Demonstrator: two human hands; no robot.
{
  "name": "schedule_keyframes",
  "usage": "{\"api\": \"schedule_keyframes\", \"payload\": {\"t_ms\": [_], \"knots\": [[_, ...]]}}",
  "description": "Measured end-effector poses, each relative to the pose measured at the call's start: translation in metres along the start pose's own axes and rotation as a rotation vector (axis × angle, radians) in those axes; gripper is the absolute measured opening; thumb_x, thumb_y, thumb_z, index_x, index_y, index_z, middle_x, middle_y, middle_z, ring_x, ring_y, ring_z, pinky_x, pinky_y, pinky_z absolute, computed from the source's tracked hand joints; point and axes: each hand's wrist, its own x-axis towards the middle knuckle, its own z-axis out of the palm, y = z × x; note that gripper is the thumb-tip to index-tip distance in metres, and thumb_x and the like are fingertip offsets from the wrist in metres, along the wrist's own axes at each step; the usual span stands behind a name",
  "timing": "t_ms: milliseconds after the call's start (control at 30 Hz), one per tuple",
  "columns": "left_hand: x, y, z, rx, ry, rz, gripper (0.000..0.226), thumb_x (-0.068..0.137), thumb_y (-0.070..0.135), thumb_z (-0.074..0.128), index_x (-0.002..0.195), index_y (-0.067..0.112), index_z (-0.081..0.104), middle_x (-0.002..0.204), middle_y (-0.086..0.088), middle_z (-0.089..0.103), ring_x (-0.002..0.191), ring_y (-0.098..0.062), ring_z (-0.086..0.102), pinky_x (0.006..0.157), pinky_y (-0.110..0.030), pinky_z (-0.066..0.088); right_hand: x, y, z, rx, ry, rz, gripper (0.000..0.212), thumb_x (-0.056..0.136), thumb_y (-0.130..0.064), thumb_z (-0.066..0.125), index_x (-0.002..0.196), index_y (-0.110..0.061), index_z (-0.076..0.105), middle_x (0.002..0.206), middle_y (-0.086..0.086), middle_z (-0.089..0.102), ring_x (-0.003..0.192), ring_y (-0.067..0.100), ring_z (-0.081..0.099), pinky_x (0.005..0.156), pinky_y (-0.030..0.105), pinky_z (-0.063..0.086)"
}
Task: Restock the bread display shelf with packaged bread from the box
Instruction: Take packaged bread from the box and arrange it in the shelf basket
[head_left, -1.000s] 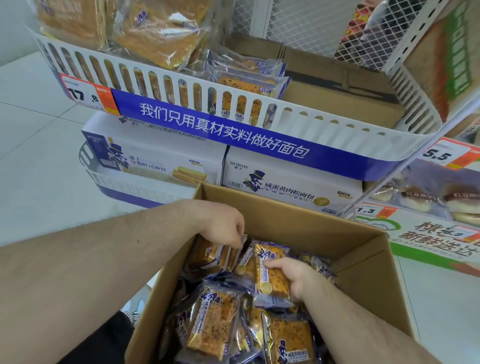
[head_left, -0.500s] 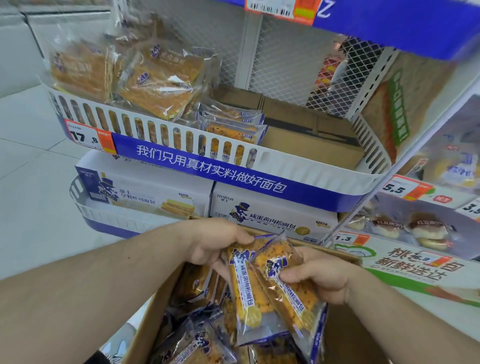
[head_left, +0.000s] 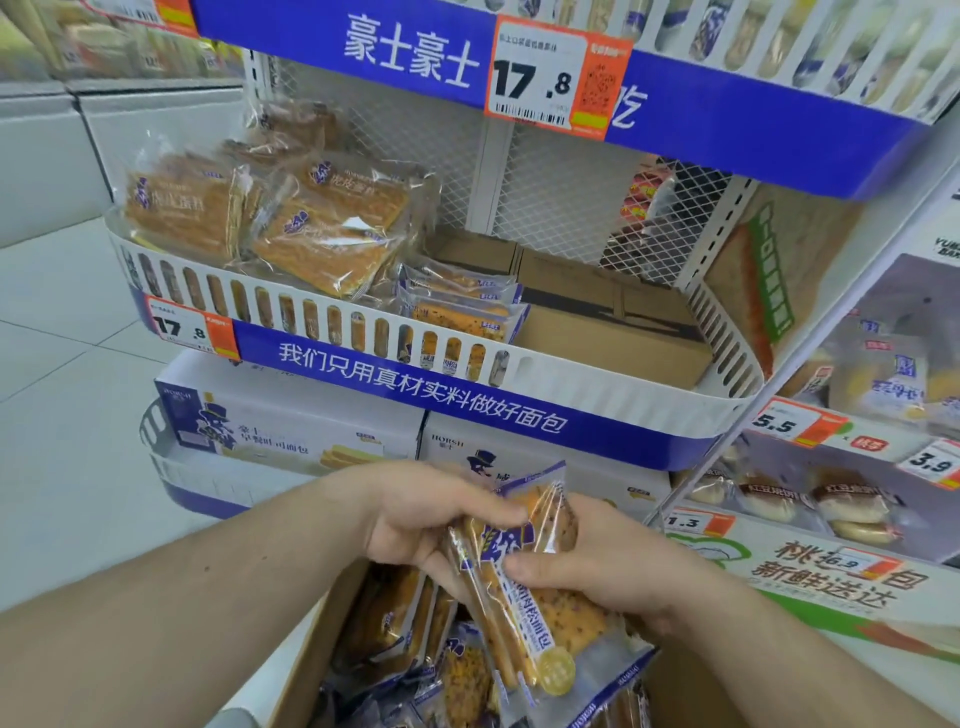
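Hands meet at 6 o'clock over the open brown cardboard box (head_left: 311, 670); the left hand (head_left: 415, 519) curls its fingers round the top of a small stack of clear-and-purple wrapped flat bread packets (head_left: 524, 587), thumb across the front face; the right hand (head_left: 608, 566) cups the same stack from 3 o'clock, fingers wrapped over its front. Both forearms rise from the lower corners, wrists slightly bent inward. More packets of the same kind lie in the box below.

Procedure, as judged: square the stack between both palms before lifting; keep the grip on the flat faces, not the crimped seams, which would likely slip; carry toward 12 o'clock, over the slotted white plastic rail (head_left: 571, 374) of the white and blue display shelf (head_left: 415, 395); set down on the bare cardboard liner (head_left: 613, 338) at 1 o'clock, just beside the few matching packets (head_left: 462, 306) already there; avoid crushing the soft bread.
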Motion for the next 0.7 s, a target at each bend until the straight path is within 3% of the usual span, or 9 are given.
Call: {"api": "schedule_keyframes", "payload": {"t_ms": [100, 233, 367, 433, 533, 700], "knots": [[-0.008, 0.005, -0.007, 0.006, 0.060, 0.127, 0.031, 0.089, 0.014, 0.067, 0.118, 0.007, 0.061, 0.109, -0.017, 0.073, 0.101, -0.030, 0.071, 0.087, -0.042, 0.059, -0.004, -0.016, -0.003, -0.037, 0.033, -0.039, 0.057, 0.068, -0.042, 0.088, 0.117, -0.035, 0.060, 0.106, -0.011, 0.076, 0.096, 0.009, 0.073, 0.092, 0.035, 0.057], [-0.023, 0.013, -0.024, -0.155, 0.210, 0.380, 0.046, 0.075, 0.017, 0.071, 0.118, 0.009, 0.060, 0.108, -0.017, 0.074, 0.099, -0.028, 0.072, 0.078, -0.037, 0.062, -0.009, -0.031, -0.028, -0.050, 0.078, -0.056, 0.082, 0.046, -0.058, 0.090, 0.118, -0.030, 0.063, 0.110, -0.008, 0.075, 0.102, 0.011, 0.072, 0.099, 0.041, 0.053], [-0.027, 0.017, -0.028, -0.345, 0.353, 0.597, 0.055, 0.068, 0.007, 0.070, 0.122, 0.010, 0.060, 0.099, -0.015, 0.075, 0.086, -0.025, 0.074, 0.066, -0.034, 0.062, 0.003, -0.035, -0.036, 0.087, 0.423, -0.125, 0.106, 0.033, -0.058, 0.089, 0.128, -0.026, 0.054, 0.119, 0.002, 0.065, 0.104, 0.020, 0.068, 0.093, 0.046, 0.056], [-0.027, 0.019, -0.028, -0.442, 0.391, 0.678, 0.053, 0.065, 0.005, 0.069, 0.117, 0.011, 0.061, 0.092, -0.012, 0.075, 0.076, -0.022, 0.073, 0.060, -0.030, 0.060, 0.009, -0.035, -0.033, 0.321, 0.431, -0.152, 0.101, 0.042, -0.049, 0.086, 0.132, -0.021, 0.050, 0.118, 0.006, 0.069, 0.103, 0.025, 0.070, 0.089, 0.048, 0.056], [-0.029, 0.022, -0.028, -0.487, 0.401, 0.744, 0.048, 0.068, 0.005, 0.068, 0.116, 0.012, 0.063, 0.092, -0.011, 0.075, 0.079, -0.023, 0.072, 0.064, -0.030, 0.060, 0.011, -0.043, -0.021, 0.432, 0.240, -0.225, 0.083, 0.056, -0.040, 0.093, 0.125, -0.014, 0.057, 0.108, 0.010, 0.076, 0.099, 0.028, 0.073, 0.088, 0.045, 0.054], [-0.030, 0.043, -0.040, -0.355, 0.500, 0.753, 0.027, 0.089, 0.002, 0.064, 0.112, 0.015, 0.064, 0.093, -0.006, 0.075, 0.081, -0.020, 0.072, 0.069, -0.032, 0.060, 0.031, -0.072, -0.028, 0.399, 0.388, -0.298, 0.047, 0.073, -0.002, 0.078, 0.116, -0.009, 0.063, 0.098, 0.011, 0.078, 0.087, 0.027, 0.076, 0.071, 0.036, 0.058]]}}
